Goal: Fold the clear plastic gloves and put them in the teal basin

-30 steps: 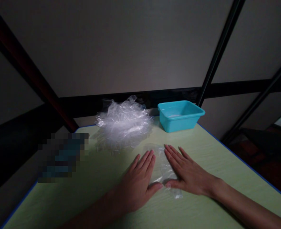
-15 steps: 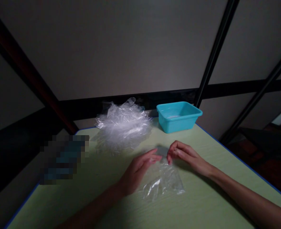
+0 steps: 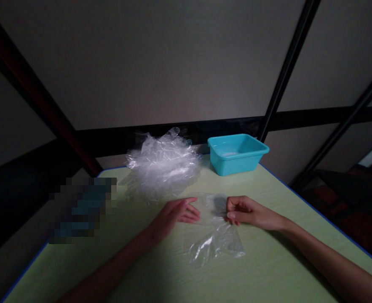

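A thin, see-through piece of plastic (image 3: 215, 235), which looks like a disposable glove, lies spread and creased on the table. Over its upper left edge is my left hand (image 3: 173, 216), fingers stretched out and apart, gripping nothing. At its upper right edge my right hand (image 3: 244, 210) has the fingers curled and the thumb pressed toward them, apparently pinching the edge. The fingertips partly hide that contact. Beyond my left hand rises a loose heap of similar clear plastic (image 3: 165, 164), with some finger-shaped ends showing at its top.
A turquoise plastic basin (image 3: 238, 162) stands at the back right of the pale green table (image 3: 277, 261), whose edge is blue. Something blurred out by pixels (image 3: 84, 210) lies at the left edge. Behind the table is a panelled wall (image 3: 173, 63) with dark strips.
My left hand has moved left and its fingers have spread. My right hand has come slightly nearer and curled at the plastic's right edge. The plastic's upper part now lies wider.
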`<action>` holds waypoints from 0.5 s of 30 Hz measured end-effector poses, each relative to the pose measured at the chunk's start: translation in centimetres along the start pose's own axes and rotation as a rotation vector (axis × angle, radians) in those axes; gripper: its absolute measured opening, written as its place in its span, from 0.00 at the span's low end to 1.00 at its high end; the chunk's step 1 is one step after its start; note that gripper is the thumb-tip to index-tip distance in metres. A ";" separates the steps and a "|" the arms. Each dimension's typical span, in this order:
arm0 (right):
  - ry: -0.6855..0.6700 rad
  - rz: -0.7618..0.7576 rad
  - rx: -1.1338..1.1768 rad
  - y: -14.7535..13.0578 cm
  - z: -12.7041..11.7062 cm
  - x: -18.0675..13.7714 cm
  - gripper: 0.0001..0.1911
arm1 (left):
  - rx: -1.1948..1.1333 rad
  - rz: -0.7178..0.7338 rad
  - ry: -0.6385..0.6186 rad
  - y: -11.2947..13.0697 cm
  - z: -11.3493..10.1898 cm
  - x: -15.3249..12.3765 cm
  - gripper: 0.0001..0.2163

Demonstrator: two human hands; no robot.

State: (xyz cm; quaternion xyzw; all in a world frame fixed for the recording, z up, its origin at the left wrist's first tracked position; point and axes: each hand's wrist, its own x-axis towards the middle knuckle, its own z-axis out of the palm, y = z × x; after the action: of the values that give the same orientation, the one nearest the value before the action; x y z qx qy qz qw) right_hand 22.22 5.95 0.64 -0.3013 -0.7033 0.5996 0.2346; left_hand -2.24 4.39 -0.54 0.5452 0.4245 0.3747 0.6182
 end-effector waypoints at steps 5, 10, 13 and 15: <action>-0.068 -0.130 -0.323 -1.4 -0.3 -1.5 0.09 | -0.014 0.096 0.058 0.3 0.0 -0.4 0.23; -0.247 -0.197 -0.625 -2.8 -0.4 -2.8 0.05 | -0.071 0.126 0.077 0.6 1.1 -0.3 0.22; -0.262 -0.201 -0.765 -2.7 -0.2 -3.0 0.04 | -0.047 0.076 0.037 0.2 1.4 0.0 0.22; -0.266 -0.210 -0.824 -2.5 -0.1 -3.0 0.04 | -0.019 0.044 0.012 -0.1 1.4 0.1 0.22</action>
State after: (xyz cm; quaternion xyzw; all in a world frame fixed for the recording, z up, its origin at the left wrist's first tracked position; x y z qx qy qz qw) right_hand 24.01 3.64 3.18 -0.2170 -0.9343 0.2759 0.0620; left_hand -0.86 3.98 -0.58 0.5462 0.4125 0.3957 0.6123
